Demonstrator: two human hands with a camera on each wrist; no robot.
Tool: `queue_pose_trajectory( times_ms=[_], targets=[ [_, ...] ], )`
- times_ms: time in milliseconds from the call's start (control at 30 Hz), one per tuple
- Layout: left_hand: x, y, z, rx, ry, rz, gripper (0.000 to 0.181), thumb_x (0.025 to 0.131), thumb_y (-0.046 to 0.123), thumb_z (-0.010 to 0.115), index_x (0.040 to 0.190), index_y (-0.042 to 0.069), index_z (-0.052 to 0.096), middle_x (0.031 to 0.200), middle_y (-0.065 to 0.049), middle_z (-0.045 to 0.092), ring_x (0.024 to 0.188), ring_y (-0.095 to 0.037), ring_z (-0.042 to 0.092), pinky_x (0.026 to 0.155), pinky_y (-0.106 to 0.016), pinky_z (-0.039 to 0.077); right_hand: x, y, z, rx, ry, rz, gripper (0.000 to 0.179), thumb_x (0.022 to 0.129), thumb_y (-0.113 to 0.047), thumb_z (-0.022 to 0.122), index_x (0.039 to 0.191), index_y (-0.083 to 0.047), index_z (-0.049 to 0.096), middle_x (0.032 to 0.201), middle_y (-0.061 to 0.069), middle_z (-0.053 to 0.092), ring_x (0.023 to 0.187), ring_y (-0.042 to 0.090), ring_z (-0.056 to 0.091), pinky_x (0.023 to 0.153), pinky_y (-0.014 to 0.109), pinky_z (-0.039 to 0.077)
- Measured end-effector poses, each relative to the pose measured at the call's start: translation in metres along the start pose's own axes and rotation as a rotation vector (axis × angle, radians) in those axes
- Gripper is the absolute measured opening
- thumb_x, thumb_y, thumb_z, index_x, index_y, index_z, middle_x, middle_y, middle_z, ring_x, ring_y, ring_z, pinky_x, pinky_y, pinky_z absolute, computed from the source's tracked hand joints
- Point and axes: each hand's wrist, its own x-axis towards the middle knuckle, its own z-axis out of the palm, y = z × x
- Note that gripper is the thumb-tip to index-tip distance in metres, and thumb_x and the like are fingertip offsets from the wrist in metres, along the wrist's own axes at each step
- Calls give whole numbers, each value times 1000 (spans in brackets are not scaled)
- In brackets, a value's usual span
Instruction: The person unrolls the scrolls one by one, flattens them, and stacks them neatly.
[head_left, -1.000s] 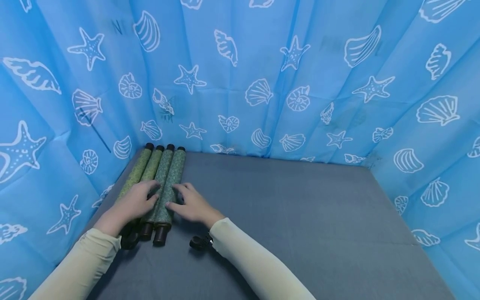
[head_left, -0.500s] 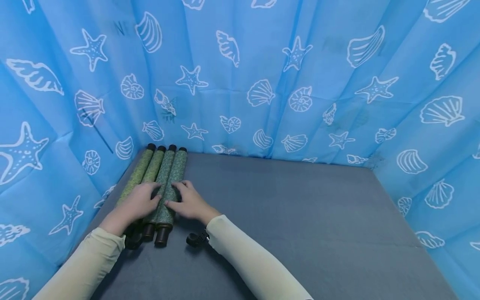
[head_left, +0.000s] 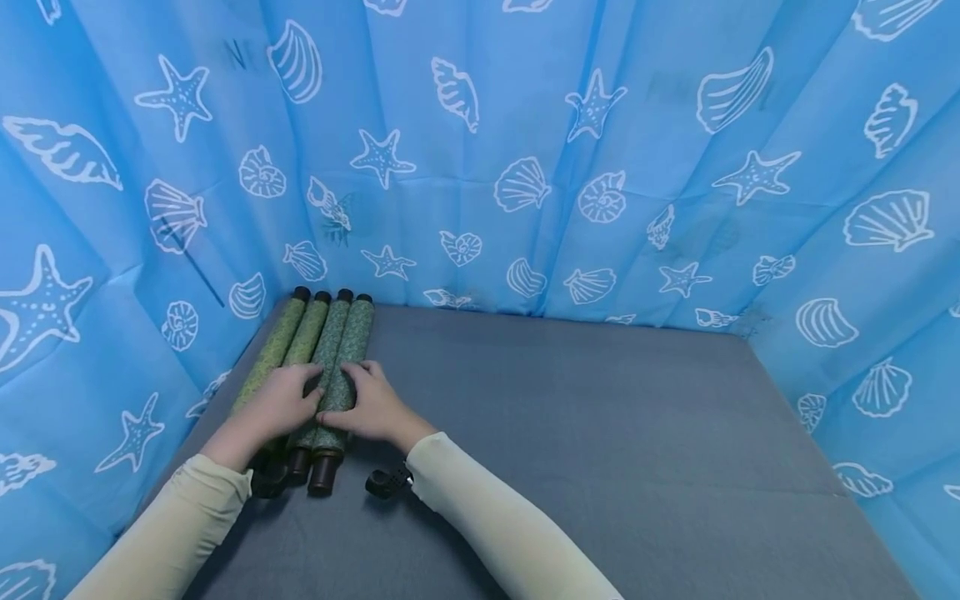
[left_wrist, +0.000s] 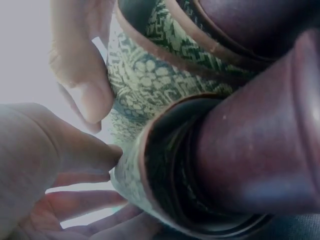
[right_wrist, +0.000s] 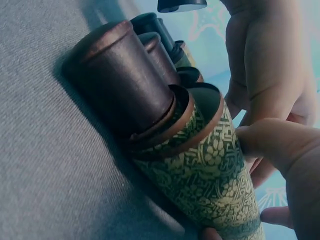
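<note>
Several rolled hanging scrolls lie side by side at the left of the table in the head view. The left pair is yellow-green; the right pair is blue-green, with dark brown knobs at the near ends. My right hand holds the rightmost scroll, thumb across its top and fingers along its right side. In the right wrist view this scroll shows a floral pattern. My left hand grips the neighbouring blue-green scroll. Its thumb presses the patterned roll in the left wrist view; some fingertips are hidden behind it.
The grey cloth-covered table stretches away to the right. A blue curtain with white shells and starfish hangs at the back and both sides. A black wrist camera sits under the right wrist.
My right hand has shifted slightly left, and its thumb now reaches further over the rightmost scroll. My left hand and the scrolls keep nearly the same place.
</note>
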Motion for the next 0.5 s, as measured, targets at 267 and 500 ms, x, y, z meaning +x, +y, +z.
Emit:
queue_pose_trajectory(
  times_ms=[267, 500],
  targets=[
    [-3, 0, -2, -70, 10, 10, 56, 103, 10, 63, 149, -18, 47, 146, -43, 51, 128, -58, 57, 97, -67, 53, 1, 1, 0, 22, 31, -6, 84, 95, -41, 78, 166, -16, 38, 166, 15, 35, 148, 29, 47, 114, 41, 51],
    [-5, 0, -1, -112, -24, -11, 62, 105, 22, 65, 151, -14, 47, 132, -36, 66, 105, -43, 72, 75, -48, 58, -2, 8, -8, 10, 45, -7, 81, 94, -37, 79, 164, -19, 42, 166, 13, 38, 148, 29, 48, 113, 44, 52]
  ],
)
